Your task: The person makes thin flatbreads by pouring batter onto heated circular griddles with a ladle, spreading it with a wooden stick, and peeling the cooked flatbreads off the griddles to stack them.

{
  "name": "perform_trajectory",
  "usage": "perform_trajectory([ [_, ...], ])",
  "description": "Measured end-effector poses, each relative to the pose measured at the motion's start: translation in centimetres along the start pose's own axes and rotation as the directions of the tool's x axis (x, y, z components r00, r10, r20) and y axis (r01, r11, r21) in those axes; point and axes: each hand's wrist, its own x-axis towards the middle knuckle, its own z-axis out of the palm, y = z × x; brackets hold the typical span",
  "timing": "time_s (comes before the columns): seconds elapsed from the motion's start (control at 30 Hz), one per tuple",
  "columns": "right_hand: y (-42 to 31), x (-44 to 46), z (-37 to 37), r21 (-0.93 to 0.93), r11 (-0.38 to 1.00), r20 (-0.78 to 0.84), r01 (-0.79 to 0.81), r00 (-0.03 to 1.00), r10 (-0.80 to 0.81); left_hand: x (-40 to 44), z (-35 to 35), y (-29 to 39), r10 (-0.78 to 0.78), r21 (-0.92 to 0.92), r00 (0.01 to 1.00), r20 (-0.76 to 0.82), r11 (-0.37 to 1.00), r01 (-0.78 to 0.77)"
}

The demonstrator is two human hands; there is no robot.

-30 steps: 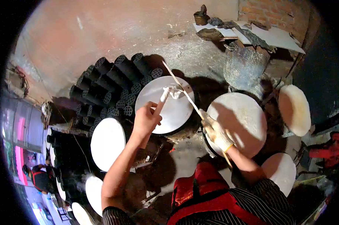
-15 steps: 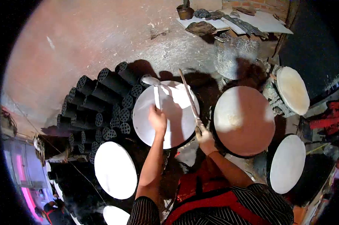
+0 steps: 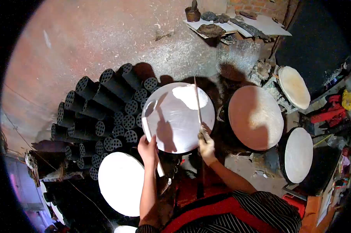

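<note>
In front of me a large round pale griddle (image 3: 187,136) has a bright white patch (image 3: 183,96) near its far edge. My left hand (image 3: 147,151) is closed on the white handle of a ladle (image 3: 147,126) at the griddle's near-left rim. The ladle's head looks dark and thin from here, partly lost against the griddle. At the near-right rim my right hand (image 3: 206,149) grips a long thin wooden stick (image 3: 198,103). The stick points away from me over the griddle, its tip past the white patch.
Black honeycomb coal briquettes (image 3: 102,112) are stacked to the left against the wall. Other round pale discs stand around: one (image 3: 121,184) near left, one (image 3: 257,116) right, one (image 3: 299,155) farther right. A white board (image 3: 264,25) holds dark lumps.
My left hand has come nearer and left, bringing the ladle from the far edge to the left rim. The stick in my right hand stands more upright in view.
</note>
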Motion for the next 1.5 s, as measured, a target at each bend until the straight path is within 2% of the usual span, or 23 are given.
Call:
perform_trajectory([
  [0.03,1.7,1.2,1.4,0.188,0.981,0.013,0.037,0.999,-0.04,-1.3,-0.8,0.5,-0.029,-0.083,1.0,-0.002,0.996,0.029],
  [0.1,1.1,3.1,4.6,-0.264,0.955,0.028,0.138,0.99,-0.136,-3.8,-2.0,0.6,-0.072,-0.297,0.997,-0.037,0.953,0.058],
  [0.17,1.4,4.7,6.3,-0.372,0.912,0.098,0.173,0.984,-0.147,-6.7,-2.4,1.2,-0.131,-0.444,0.991,-0.036,0.89,0.101],
  [0.3,-2.6,5.5,5.7,-0.684,0.727,0.266,0.068,0.951,0.161,-10.0,-4.8,-1.5,-0.4,-0.402,0.91,0.111,0.819,0.409],
  [0.33,-3.6,4.9,5.2,-0.204,0.951,0.339,-0.233,0.895,0.292,-10.7,-5.3,-1.7,-0.441,-0.438,0.883,0.159,0.77,0.463],
  [0.37,-5.4,4.5,3.6,-0.336,0.875,0.305,-0.348,0.839,0.45,-11.3,-5.7,-1.8,-0.477,-0.47,0.853,0.209,0.716,0.516],
  [0.43,-8.9,2.5,0.5,-0.275,0.875,0.325,-0.399,0.818,0.475,-12.8,-6.6,-2.5,-0.496,-0.496,0.834,0.241,0.675,0.545],
  [0.53,-6.4,1.2,-2.7,-0.399,0.899,0.115,-0.18,0.963,0.244,-14.2,-7.4,-2.5,-0.526,-0.496,0.814,0.248,0.653,0.572],
  [0.63,-4.4,2.5,-2.0,-0.383,0.882,0.191,-0.274,0.911,0.366,-15.0,-7.8,-3.6,-0.517,-0.475,0.833,0.195,0.693,0.542],
  [0.67,-2.6,3.1,-0.8,-0.318,0.947,0.28,0.055,0.959,0.039,-15.3,-7.7,-3.6,-0.54,-0.469,0.826,0.161,0.695,0.545],
  [0.7,-4.4,3.2,0.6,-0.426,0.904,0.291,-0.039,0.94,0.178,-15.5,-7.5,-3.4,-0.559,-0.464,0.82,0.125,0.697,0.546],
  [0.77,-1.4,4.9,1.6,-0.273,0.961,0.357,-0.04,0.923,0.14,-15.8,-6.9,-3.7,-0.55,-0.5,0.83,0.098,0.694,0.519],
  [0.9,-9.3,4.3,0.3,-0.478,0.808,0.44,-0.345,0.702,0.56,-17.0,-5.3,-3.9,-0.558,-0.576,0.83,-0.012,0.682,0.45],
  [0.97,-11.0,5.8,-2.5,-0.444,0.768,0.454,-0.461,0.624,0.637,-17.6,-5.1,-5.3,-0.566,-0.595,0.825,0.0,0.662,0.455],
  [1.07,-4.5,10.2,-5.7,-0.129,0.878,0.346,-0.46,0.809,0.475,-18.5,-3.7,-5.0,-0.622,-0.625,0.779,-0.08,0.64,0.447],
  [1.13,-3.8,12.0,-4.6,-0.172,0.925,0.38,-0.34,0.843,0.381,-19.1,-2.9,-3.8,-0.64,-0.582,0.758,-0.123,0.666,0.467],
  [1.2,-3.4,12.8,-2.6,-0.297,0.941,0.546,-0.163,0.779,0.308,-19.6,-2.3,-3.8,-0.633,-0.563,0.755,-0.171,0.691,0.453],
  [1.23,-4.7,12.1,-1.1,-0.423,0.895,0.669,0.14,0.715,0.204,-19.9,-1.9,-4.0,-0.63,-0.563,0.754,-0.187,0.698,0.443],
  [1.27,-0.1,13.2,-1.8,-0.316,0.949,0.715,0.018,0.662,0.225,-20.3,-1.5,-4.2,-0.624,-0.563,0.755,-0.203,0.705,0.431],
  [1.33,-1.0,13.0,-2.0,-0.451,0.891,0.699,-0.051,0.601,0.389,-21.0,-1.1,-5.7,-0.63,-0.614,0.743,-0.224,0.684,0.395],
  [1.4,-8.0,12.7,-3.1,-0.699,0.707,0.601,-0.109,0.447,0.663,-21.5,-0.2,-4.7,-0.666,-0.53,0.691,-0.279,0.707,0.468],
  [1.43,-11.7,13.0,-3.5,-0.786,0.617,0.574,0.027,0.401,0.714,-21.7,0.3,-4.1,-0.68,-0.487,0.665,-0.308,0.713,0.504],
  [1.5,-9.9,15.7,-7.2,-0.667,0.7,0.642,-0.254,0.281,0.713,-21.9,1.1,-3.8,-0.655,-0.512,0.675,-0.339,0.731,0.452],
])
